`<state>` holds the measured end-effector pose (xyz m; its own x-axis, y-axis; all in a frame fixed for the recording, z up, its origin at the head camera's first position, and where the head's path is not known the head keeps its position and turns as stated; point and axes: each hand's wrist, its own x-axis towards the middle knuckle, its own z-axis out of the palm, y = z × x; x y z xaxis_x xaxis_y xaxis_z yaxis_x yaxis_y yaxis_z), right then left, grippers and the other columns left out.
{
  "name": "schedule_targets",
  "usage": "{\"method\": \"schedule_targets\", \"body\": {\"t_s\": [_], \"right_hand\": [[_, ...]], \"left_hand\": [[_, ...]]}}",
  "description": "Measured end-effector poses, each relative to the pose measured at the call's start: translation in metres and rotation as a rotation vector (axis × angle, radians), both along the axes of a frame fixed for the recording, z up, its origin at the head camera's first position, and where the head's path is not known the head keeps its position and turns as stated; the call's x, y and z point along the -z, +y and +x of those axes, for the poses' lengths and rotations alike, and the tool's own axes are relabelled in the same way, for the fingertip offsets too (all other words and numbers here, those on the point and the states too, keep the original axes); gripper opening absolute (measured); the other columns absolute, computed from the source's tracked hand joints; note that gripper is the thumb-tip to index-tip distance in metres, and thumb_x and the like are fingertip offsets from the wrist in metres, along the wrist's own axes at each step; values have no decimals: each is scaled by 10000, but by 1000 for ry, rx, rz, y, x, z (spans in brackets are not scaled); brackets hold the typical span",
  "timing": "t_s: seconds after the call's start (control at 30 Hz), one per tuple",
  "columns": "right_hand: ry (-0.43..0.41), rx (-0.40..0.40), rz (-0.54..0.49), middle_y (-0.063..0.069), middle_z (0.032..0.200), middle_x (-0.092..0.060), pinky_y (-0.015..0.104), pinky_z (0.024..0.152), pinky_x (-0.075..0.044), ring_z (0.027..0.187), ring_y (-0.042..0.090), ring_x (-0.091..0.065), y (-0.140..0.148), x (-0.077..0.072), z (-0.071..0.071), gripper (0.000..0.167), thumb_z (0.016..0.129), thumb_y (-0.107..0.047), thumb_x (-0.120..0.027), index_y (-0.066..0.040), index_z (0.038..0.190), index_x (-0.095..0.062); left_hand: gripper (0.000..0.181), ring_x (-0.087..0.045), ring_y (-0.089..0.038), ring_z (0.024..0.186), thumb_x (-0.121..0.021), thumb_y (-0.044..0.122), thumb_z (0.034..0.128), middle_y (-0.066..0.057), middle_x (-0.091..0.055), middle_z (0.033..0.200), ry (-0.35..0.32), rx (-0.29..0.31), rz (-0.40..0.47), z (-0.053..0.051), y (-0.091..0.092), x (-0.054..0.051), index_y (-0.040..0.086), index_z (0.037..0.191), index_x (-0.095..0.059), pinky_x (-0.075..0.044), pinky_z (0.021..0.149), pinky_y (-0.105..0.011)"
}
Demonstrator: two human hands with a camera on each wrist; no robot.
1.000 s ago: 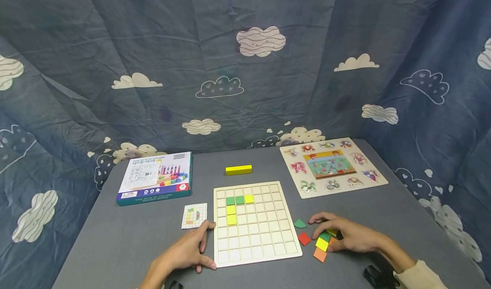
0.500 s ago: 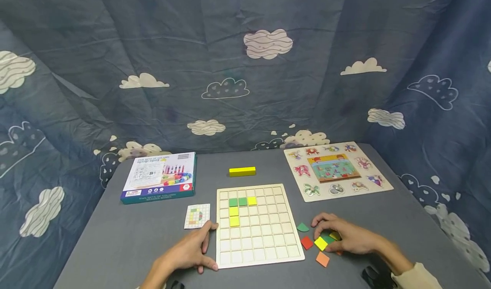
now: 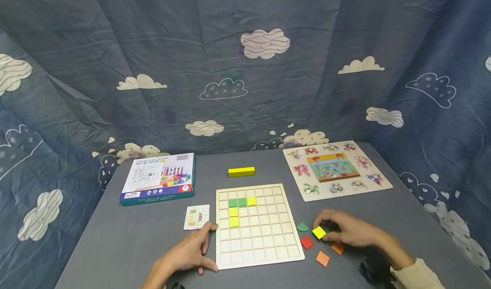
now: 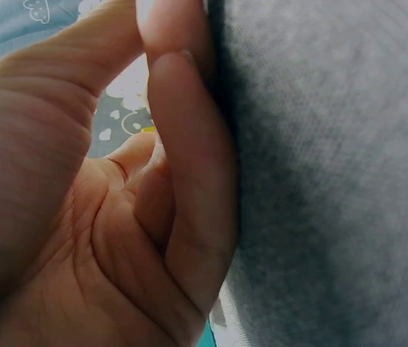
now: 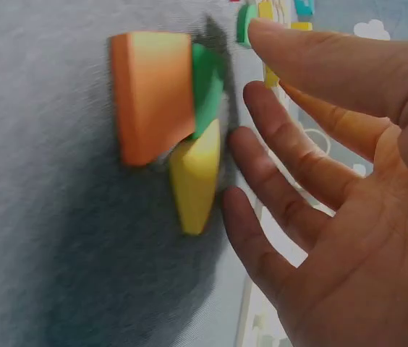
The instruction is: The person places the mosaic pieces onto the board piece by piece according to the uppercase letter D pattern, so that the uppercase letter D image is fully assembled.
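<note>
In the head view a light wooden grid board (image 3: 261, 242) lies flat, with green tiles (image 3: 232, 203) and yellow tiles (image 3: 234, 222) set in its upper left cells. My left hand (image 3: 188, 250) rests against the board's left edge, index finger and thumb spread apart. To the board's right, my right hand (image 3: 350, 229) pinches a square yellow tile (image 3: 319, 232) between thumb and index finger. Beneath that hand, the right wrist view shows an orange piece (image 5: 155, 94), a green piece (image 5: 207, 90) and another yellow piece (image 5: 195, 184) on the cloth.
Near the board lie a green quarter-round (image 3: 302, 227), a red tile (image 3: 307, 242) and orange tiles (image 3: 322, 258). A pattern card (image 3: 197, 217) sits left of it. Behind are a yellow bar (image 3: 241, 172), a boxed toy set (image 3: 157, 178) and an animal puzzle board (image 3: 370, 165).
My right hand has drawn the yellow tile away from the pile, slightly up and left in the head view. An orange tile shows under the palm. The left hand keeps its place at the board.
</note>
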<state>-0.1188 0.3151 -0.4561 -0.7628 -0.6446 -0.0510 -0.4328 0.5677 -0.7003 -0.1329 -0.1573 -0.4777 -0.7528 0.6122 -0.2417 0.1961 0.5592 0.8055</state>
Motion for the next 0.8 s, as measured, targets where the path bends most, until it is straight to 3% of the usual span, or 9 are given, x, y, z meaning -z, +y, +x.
{"method": "schedule_targets", "body": {"t_s": [0.2, 0.37, 0.57, 0.8], "right_hand": [[16, 30, 0, -90, 1095, -662, 303, 854, -540, 992, 53, -630, -14, -5, -7, 231, 940, -320, -710, -212, 1136, -654], [52, 20, -48, -79, 1044, -674, 303, 789, -534, 914, 75, -629, -24, -8, -5, 226, 948, -287, -702, -180, 1143, -661], [60, 43, -42, -119, 961, -654, 302, 775, -521, 872, 16, -595, -43, -15, -6, 119, 963, -261, -686, -203, 1058, -647], [108, 12, -32, -114, 951, -661, 321, 773, -530, 872, 10, -598, -70, -20, -13, 103, 950, -260, -703, -208, 1013, -640]], "left_hand": [[917, -580, -89, 425, -936, 281, 670, -16, -497, 726, 4, -7, 1, 0, -1, -1, 67, 1398, -419, -435, 581, -234], [922, -575, -80, 419, -938, 293, 666, -6, -497, 721, 14, 2, 6, 0, 2, 0, 74, 1399, -423, -452, 602, -226], [916, -577, -82, 419, -939, 278, 665, -17, -497, 719, 8, 0, 18, -1, 2, -1, 65, 1392, -424, -459, 594, -231], [916, -583, -85, 423, -935, 304, 669, 1, -493, 722, -8, -6, 2, -1, -1, 2, 79, 1393, -421, -457, 581, -233]]}}
